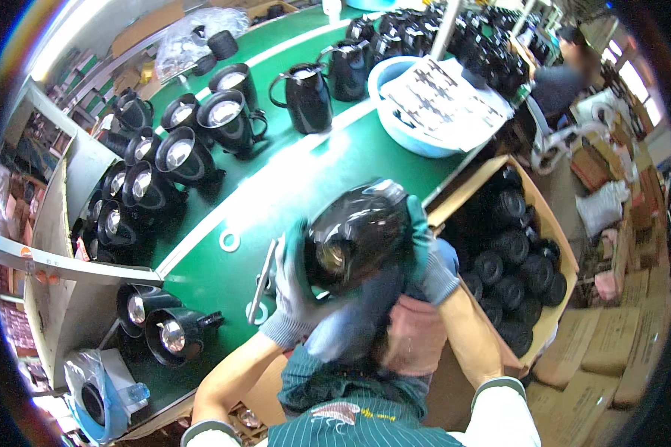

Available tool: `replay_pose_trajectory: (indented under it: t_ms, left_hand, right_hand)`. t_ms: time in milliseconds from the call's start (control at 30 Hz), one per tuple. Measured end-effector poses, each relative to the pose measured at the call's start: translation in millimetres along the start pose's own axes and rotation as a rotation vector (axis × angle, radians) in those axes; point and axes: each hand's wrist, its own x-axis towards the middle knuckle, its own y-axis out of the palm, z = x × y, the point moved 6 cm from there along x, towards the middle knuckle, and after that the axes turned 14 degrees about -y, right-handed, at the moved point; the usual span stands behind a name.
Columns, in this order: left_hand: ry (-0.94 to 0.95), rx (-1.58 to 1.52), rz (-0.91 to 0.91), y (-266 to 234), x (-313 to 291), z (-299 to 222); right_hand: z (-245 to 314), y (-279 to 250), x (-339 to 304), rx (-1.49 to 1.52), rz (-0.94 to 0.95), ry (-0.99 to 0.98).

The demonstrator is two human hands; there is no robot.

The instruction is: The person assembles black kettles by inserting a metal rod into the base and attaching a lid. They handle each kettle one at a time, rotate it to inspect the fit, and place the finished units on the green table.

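Observation:
Between both hands I hold a glossy black jug [358, 235] lying on its side above the green table, over my lap. My left hand [294, 276], in a grey and green glove, grips its left end. My right hand [427, 257], gloved the same way, is wrapped round its right side; some fingers are hidden behind the jug. A round, shiny spot shows on the jug's near face, blurred by motion. Next to my left hand is a thin grey metal tool [262, 283]. A white ring [230, 239] lies flat on the table nearby.
Several black jugs with silvery insides [179, 155] stand on the green table [272, 197] at left. A closed black jug [307, 100] stands farther back. A blue basin [417, 141] holds printed sheets. A cardboard box [566, 246] of black round parts is at right. A person [563, 78] sits beyond.

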Motion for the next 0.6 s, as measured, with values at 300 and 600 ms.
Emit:
replay_pose_trajectory:
  t_ms: [300,600]
  left_hand:
    - [-0.182,0.239,0.080,58,248,76]
    - [-0.011,0.797,-0.360,-13,281,149]
  right_hand:
    - [-107,79,159,0.117,0.010,0.328]
    - [-135,127,306,0.284,0.019,0.259]
